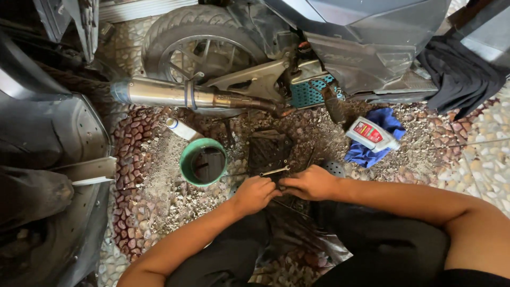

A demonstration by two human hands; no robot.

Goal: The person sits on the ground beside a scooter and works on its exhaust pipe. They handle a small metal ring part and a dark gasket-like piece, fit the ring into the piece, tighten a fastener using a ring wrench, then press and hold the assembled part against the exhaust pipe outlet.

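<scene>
We've got both fists curled tight, left hand (254,194) & right hand (311,183) touching, pinching 1 small dark part (277,185) between them low over the gravel (can't tell what exactly), w/ the wrench (274,171) just beyond for easy grabbing, green bucket (204,161) nearby.

Pebble floor (149,175): green bucket (203,162), wrench (274,171).

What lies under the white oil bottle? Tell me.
A blue cloth lies under the white oil bottle, spread on the pebble ground. Anything under the cloth is covered and cannot be seen.
</scene>
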